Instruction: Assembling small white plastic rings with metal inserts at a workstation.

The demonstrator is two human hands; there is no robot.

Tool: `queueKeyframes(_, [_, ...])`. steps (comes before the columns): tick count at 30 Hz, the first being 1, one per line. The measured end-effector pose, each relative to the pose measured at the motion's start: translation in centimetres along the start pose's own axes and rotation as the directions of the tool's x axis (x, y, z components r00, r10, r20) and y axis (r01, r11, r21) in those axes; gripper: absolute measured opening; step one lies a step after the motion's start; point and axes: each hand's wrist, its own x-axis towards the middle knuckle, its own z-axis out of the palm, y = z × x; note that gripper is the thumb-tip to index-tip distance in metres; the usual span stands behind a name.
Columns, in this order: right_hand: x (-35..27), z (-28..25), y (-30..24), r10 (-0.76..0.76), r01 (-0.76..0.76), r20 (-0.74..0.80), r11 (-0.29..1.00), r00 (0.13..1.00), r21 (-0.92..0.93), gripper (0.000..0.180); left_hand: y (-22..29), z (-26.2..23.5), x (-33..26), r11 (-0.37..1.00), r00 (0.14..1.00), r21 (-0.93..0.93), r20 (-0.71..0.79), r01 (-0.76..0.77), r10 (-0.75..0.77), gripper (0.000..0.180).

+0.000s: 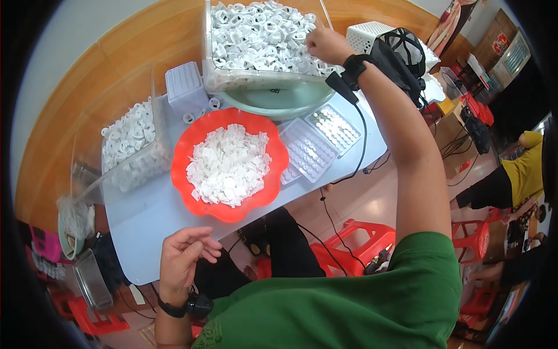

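Note:
My right hand (329,46) reaches to the right side of a clear plastic bin (256,80) heaped with small white ring-shaped plastic parts (261,32). Its fingers are curled together at the heap, and whatever they may grip is hidden. My left hand (189,253) is raised by the table's front edge, fingers loosely bent and apart, with nothing visible in it. Closest to it is a red scalloped bowl (183,185) full of small flat translucent white pieces (228,164).
The bin rests over a pale green basin (273,103). Clear trays (308,150) lie right of the bowl. A second clear bin (113,174) of white parts and a white box (185,81) stand left. A black cable (365,139) hangs from my right wrist. Red stools (357,244) stand below.

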Motion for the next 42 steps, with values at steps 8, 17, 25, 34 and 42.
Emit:
queueKeyframes(8, [-10.9,-6.6,-6.7,0.216,-0.088,-0.034,0.529,0.976,0.844,0.016,-0.2,1.9,-1.1,0.996,0.999,0.076,0.020,-0.037,0.036,0.024])
queueKeyframes(17, [-27.2,-2.5,-22.8,-0.129,-0.464,0.479,0.128,0.868,0.876,0.014,-3.2,7.2,-1.5,0.977,0.965,-0.156,0.193,-0.147,0.176,0.038])
queueKeyframes(25, [-30.6,0.6,-25.5,-0.140,-0.536,0.560,0.177,0.816,0.825,0.016,-5.7,7.1,-3.7,0.988,0.972,-0.147,0.235,0.045,-0.010,0.033])
queueKeyframes(34, [-25.5,4.8,-10.6,0.374,-0.212,-0.121,0.731,0.919,0.649,0.010,-6.2,6.2,-3.1,0.960,0.980,-0.277,0.199,0.048,0.008,0.040])
queueKeyframes(42, [-20.8,8.4,0.0,0.307,-0.287,-0.210,0.950,0.928,0.119,0.013,-6.8,5.4,-0.6,0.905,0.958,-0.418,0.284,0.081,0.046,0.035])
